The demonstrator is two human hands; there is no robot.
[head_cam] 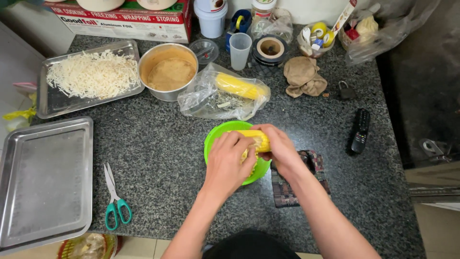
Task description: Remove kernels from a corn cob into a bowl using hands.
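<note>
Over the green bowl (218, 136), both the left hand (230, 160) and right hand (280, 148) grip the corn cob (256, 139); keeping it low should make loosened kernels drop inside.

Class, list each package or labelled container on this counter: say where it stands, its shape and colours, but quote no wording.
Foil box: back left, long, red, white and green.
Clear bag: centre, behind the green bowl, holding a yellow corn cob.
Labelled jar: back centre, round, pale lid.
Crumpled clear bag: back right.
No screens or signs.
</note>
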